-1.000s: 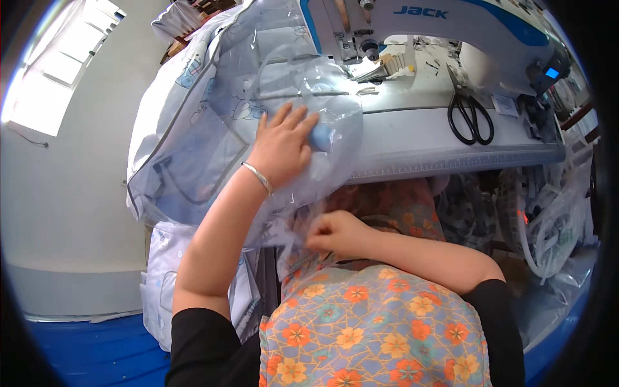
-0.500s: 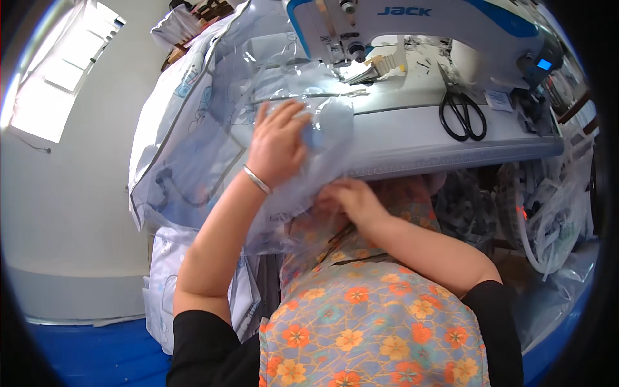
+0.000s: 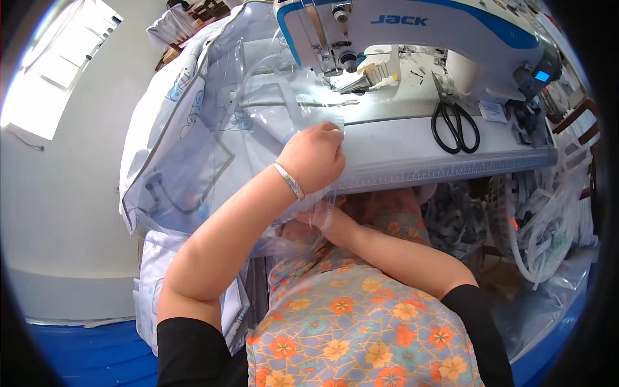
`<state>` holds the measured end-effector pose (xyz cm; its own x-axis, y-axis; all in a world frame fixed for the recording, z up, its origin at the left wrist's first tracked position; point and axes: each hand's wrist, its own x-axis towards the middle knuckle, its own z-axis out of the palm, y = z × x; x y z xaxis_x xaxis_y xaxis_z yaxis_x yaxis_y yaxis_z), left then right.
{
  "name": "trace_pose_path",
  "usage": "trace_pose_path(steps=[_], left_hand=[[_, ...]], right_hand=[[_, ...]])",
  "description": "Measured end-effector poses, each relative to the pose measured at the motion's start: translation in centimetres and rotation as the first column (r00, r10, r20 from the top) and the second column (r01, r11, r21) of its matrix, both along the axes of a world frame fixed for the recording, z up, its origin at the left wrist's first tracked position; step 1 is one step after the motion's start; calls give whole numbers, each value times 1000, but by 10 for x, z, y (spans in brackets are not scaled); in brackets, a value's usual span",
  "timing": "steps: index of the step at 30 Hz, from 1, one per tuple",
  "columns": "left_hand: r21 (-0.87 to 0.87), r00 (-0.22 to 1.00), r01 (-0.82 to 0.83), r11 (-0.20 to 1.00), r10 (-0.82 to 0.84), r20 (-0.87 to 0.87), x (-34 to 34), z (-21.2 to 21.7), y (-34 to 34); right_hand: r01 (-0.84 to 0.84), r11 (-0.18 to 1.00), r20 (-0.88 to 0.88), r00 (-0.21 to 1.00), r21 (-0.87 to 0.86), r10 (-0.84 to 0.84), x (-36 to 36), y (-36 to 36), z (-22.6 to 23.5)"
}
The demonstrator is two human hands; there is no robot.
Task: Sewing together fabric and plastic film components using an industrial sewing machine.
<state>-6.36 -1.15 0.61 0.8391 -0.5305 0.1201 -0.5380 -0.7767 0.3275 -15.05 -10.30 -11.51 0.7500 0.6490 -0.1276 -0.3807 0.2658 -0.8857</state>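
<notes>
A clear plastic sheet point(image 3: 258, 138) lies over the left part of the sewing table and hangs down to my lap. At the table's front edge my left hand point(image 3: 314, 158) is closed on this sheet, with the fingers curled and the tips out of sight. Lower down, over my lap, my right hand point(image 3: 317, 216) is closed on the hanging part of the sheet; its fingers show only dimly through the plastic. Under and beside the sheet spreads white printed fabric point(image 3: 161, 122) with dark piping. The sewing machine point(image 3: 425, 26) stands just beyond my hands.
Black-handled scissors point(image 3: 456, 126) lie on the table point(image 3: 400, 145) to the right, near a small white packet point(image 3: 492, 111) and dark scraps. A white basket point(image 3: 506, 226) with plastic strips stands at the lower right. More printed fabric point(image 3: 155, 290) hangs at the lower left.
My left hand has moved right and toward me, from spread fingers over the plastic to a closed grip. My right hand has moved slightly left and down, and the plastic has shifted with them.
</notes>
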Motion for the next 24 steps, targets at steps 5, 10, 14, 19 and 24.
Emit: trace_pose_path(steps=[5, 10, 14, 19, 24], left_hand=[[77, 991, -114, 991, 107, 79, -3, -11, 7], [325, 945, -40, 945, -70, 318, 10, -17, 7], [260, 958, 12, 965, -86, 273, 28, -22, 11], [150, 969, 68, 986, -101, 223, 41, -23, 13], [168, 942, 92, 982, -141, 305, 55, -20, 16]], right_hand=[[-183, 974, -167, 973, -134, 160, -18, -30, 56], [-130, 985, -307, 948, -118, 88, -30, -56, 67], [-118, 990, -373, 924, -78, 81, -32, -56, 62], [-173, 981, -368, 921, -89, 129, -22, -54, 59], [-146, 986, -398, 912, -80, 103, -11, -54, 58]])
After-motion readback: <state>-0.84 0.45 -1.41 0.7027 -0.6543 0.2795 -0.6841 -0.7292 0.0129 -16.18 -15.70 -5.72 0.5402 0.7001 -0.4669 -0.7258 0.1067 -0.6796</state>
